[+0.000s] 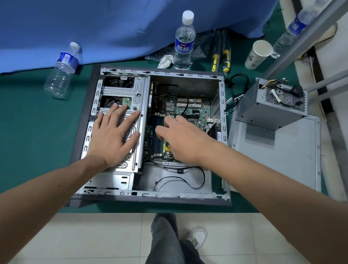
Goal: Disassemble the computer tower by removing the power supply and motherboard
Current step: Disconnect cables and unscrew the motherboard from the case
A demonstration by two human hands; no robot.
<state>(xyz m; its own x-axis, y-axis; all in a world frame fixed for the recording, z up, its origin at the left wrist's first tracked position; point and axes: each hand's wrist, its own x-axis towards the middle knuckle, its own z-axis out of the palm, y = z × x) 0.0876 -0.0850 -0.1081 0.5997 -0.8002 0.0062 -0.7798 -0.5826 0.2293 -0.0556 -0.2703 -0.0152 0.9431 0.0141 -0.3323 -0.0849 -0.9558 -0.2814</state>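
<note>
The open computer tower (222, 122) lies on its side on the green table. Inside it the green motherboard (192, 110) sits in the right half, crossed by a black cable (186, 96). The grey power supply (272, 109) stands outside the case, to its right, on the removed side panel (279, 158). My left hand (113, 136) lies flat with spread fingers on the metal drive cage (139, 84). My right hand (181, 138) reaches over the motherboard with fingers slightly bent downward; what its fingertips touch is hidden.
Two water bottles (183, 42) (63, 72) stand behind and left of the case. A paper cup (257, 54), yellow-handled tools (220, 59) and loose cables (238, 84) lie at the back right. A blue cloth (94, 14) covers the back. The table edge is near my legs.
</note>
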